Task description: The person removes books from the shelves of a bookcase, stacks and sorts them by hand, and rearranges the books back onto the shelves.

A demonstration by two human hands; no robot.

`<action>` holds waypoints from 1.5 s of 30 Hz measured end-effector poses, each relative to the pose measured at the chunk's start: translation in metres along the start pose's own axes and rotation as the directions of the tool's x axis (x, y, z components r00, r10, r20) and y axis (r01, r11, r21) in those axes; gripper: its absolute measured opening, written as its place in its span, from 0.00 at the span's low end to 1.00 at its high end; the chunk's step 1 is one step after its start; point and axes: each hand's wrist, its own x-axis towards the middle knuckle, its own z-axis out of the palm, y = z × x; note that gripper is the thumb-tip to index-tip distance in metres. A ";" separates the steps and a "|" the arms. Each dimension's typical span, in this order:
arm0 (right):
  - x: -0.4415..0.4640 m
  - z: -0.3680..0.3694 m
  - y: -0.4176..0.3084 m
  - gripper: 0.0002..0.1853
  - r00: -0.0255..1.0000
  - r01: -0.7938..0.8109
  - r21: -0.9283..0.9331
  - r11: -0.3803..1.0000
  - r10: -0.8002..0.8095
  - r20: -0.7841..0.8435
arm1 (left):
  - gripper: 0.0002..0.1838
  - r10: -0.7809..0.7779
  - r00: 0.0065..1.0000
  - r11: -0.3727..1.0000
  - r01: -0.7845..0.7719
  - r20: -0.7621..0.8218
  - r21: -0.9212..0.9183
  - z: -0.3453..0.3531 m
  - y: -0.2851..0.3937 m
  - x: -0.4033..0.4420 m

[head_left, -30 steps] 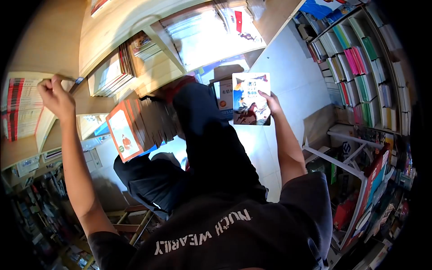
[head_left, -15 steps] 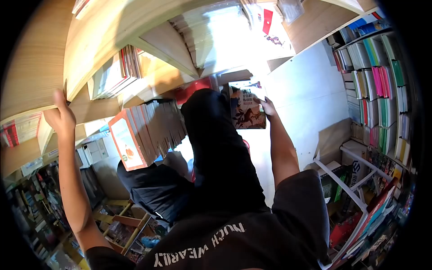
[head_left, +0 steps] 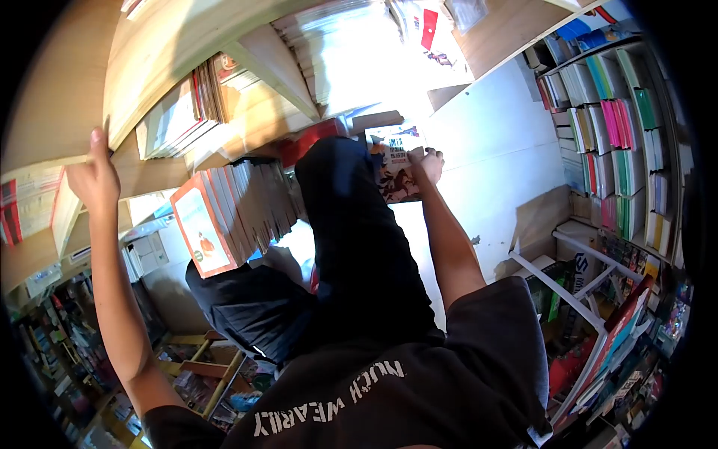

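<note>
At the left, my left hand (head_left: 96, 173) is wrapped round the edge of a wooden shelf board (head_left: 56, 161), thumb pointing up. My right hand (head_left: 426, 166) is closed at the right edge of a paperback book (head_left: 395, 168) with an illustrated cover and dark lettering, just beyond my raised knee. Part of this book is hidden behind the knee and the fingers. A row of books (head_left: 206, 224) with an orange-and-white front cover rests against my other leg, below the shelf; neither hand touches it.
Wooden shelves (head_left: 269, 71) with upright books (head_left: 179, 112) and a stack in plastic wrap (head_left: 336, 56) run across the top. A full bookcase (head_left: 609, 127) stands at the right. Nearby are a white metal frame (head_left: 561, 288) and leaning flat books (head_left: 624, 329). Pale floor (head_left: 493, 161) lies between.
My right hand and the book have shifted slightly up and left, and the fingers now curl over its edge. The view has moved a little. My left hand stays on the shelf.
</note>
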 end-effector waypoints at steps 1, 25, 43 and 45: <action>-0.002 -0.002 -0.003 0.31 0.998 -0.028 0.062 0.998 0.031 -0.048 | 0.25 0.079 0.993 0.996 -0.075 -0.083 0.049 0.001 0.007 0.000; -0.051 -0.297 -0.517 0.47 -0.015 0.972 -0.230 0.038 -0.974 -0.224 | 0.18 0.185 0.977 0.961 -0.159 0.104 -0.224 -0.031 0.031 0.023; -0.052 -0.280 -0.555 0.29 -0.139 0.754 -0.657 -0.027 -0.983 -0.119 | 0.17 0.211 0.976 0.930 -0.185 0.049 -0.316 -0.032 0.034 0.023; -0.057 -0.281 -0.552 0.26 -0.245 0.703 -0.704 -0.104 -0.964 -0.102 | 0.17 0.186 0.980 0.946 -0.160 0.067 -0.282 -0.033 0.035 0.021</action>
